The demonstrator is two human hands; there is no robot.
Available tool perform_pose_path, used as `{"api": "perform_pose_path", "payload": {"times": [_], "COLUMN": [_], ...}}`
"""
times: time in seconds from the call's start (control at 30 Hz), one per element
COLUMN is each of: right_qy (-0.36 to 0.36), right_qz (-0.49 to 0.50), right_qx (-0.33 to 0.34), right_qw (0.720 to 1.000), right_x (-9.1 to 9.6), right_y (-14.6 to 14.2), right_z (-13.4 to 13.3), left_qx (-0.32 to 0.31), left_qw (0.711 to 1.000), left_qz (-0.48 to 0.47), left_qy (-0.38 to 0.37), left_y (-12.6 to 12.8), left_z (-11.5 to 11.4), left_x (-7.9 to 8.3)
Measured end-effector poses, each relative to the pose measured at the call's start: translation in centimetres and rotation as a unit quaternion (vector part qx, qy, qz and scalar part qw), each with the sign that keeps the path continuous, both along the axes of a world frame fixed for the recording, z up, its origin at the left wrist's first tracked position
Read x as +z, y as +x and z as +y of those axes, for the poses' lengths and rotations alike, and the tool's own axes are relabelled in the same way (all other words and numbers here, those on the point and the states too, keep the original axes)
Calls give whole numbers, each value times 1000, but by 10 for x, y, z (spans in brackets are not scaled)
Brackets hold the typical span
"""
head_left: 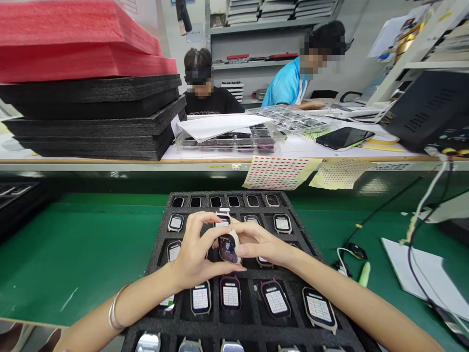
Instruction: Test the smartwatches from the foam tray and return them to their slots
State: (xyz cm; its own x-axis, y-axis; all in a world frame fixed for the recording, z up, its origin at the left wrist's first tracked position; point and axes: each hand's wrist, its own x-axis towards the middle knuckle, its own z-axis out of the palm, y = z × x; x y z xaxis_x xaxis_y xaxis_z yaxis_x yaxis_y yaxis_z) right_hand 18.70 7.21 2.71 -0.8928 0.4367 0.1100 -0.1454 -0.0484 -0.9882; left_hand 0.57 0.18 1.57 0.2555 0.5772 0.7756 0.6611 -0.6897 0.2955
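to handle this piece well, the grip would best stay at the rim of the case: a steady hold by one hand frees the other to press or turn without the piece slipping. thumb tips are best kept off the glass, since a stray touch could smear the screen or trigger it. working low over the foam tray (249, 293) seems sensible, though a drop could still knock one of the watches lying in the slots, such as the purple-rimmed watch (230, 293) just below the hands. a light touch probably suits so small and smooth a case.

the pale-cased watch (228, 247) sits near the centre of the frame, between the two hands, its lit, dark screen facing the camera and tilted a little. the left hand (192, 249) comes in from the lower left and closes around it, fingers above, thumb stretched along its lower edge. the right hand (262, 244) comes from the lower right, its thumb against the right side of the case and its fingers over the top. both hands are together, clamped on the same watch; exactly where the hidden fingertips press, i cannot tell.
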Motion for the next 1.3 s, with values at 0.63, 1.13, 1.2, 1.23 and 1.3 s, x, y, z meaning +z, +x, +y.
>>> {"api": "perform_pose_path", "payload": {"times": [0.63,1.13,1.2,1.23,1.3], "right_qy": [-28,-34,-30,-28,-29], "right_qz": [27,24,21,20,20], "right_qx": [34,31,30,27,22], "right_qw": [999,999,999,999,999], "right_x": [-1,-2,-2,-1,0], "right_y": [0,1,1,1,1], "right_z": [1,2,2,2,2], "left_qx": [-11,-11,-12,-12,-12], "left_qw": [1000,1000,1000,1000,1000], "left_qz": [13,14,16,17,19], "left_qy": [8,6,4,4,7], "left_y": [0,0,-1,-1,-1], "left_z": [1,1,1,1,1], "left_x": [-1,0,0,0,0]}}
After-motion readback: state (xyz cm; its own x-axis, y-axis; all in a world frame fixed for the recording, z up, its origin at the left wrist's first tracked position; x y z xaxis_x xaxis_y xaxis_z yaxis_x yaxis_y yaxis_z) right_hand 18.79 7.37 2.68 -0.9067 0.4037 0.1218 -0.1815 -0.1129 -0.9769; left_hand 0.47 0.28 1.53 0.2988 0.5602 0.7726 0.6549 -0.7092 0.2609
